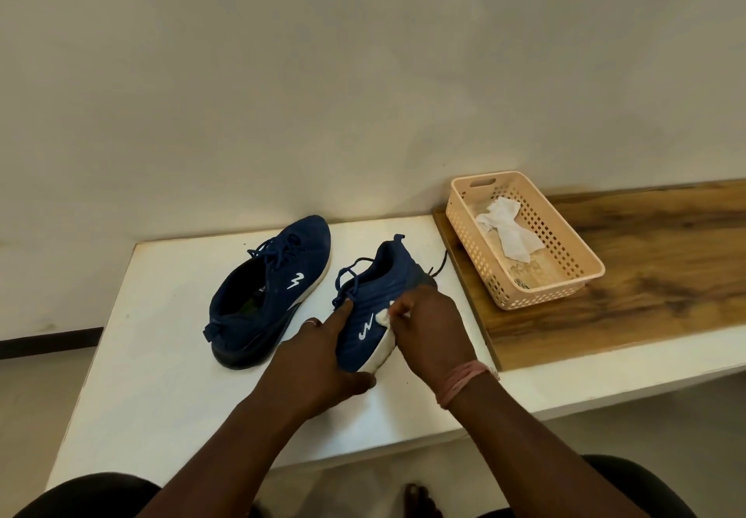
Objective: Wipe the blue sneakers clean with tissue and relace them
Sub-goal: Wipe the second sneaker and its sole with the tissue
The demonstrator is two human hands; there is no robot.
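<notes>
Left hand [323,360] on logo-marked sneaker [379,307]

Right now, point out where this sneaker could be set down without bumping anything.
Bare white table lies left of the second sneaker, and along the near edge below both hands. The wooden shelf right of the peach basket is bare too. It is crowded where the left hand and right hand hold the sneaker and tissue.

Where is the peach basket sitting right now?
In the head view, the peach basket sits to the right on the wooden board, just beyond the white table with the sneakers; crumpled tissue lies inside it.
</notes>
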